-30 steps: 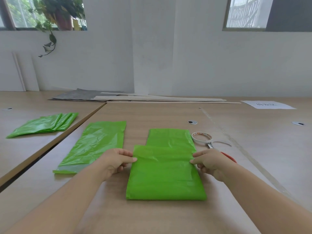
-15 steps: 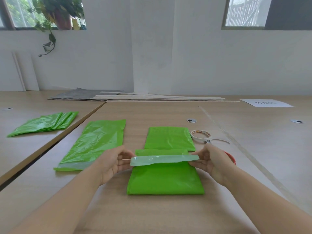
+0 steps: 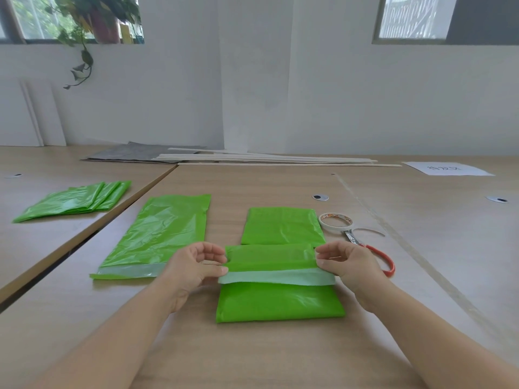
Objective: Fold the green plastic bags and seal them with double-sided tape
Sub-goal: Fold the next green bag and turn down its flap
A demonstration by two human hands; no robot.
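table (image 3: 252, 355): wood top, butts a 2nd table (image 3: 33, 240) along its L edge
flat bag (image 3: 157, 234): green, unfolded, lies by the table's L edge, pale band across its near end
work bag (image 3: 280, 301): green, folded, mid-table toward near edge; top flap lifted off the lower part
folded bag (image 3: 282, 226): green, flat, just behind work bag, toward far edge
bag stack (image 3: 75, 202): green, fanned out, on 2nd table
L hand (image 3: 193, 265): thumb + forefinger pinch L end of flap, other fingers curled
R hand (image 3: 348, 262): thumb + fingers pinch R end of flap
scissors (image 3: 358, 242): red handles, partly behind R hand, blades point at tape roll
tape roll (image 3: 335, 221): white, lying flat, just R of folded bag
flap strip (image 3: 276, 277): pale band along flap's edge, betw both hands
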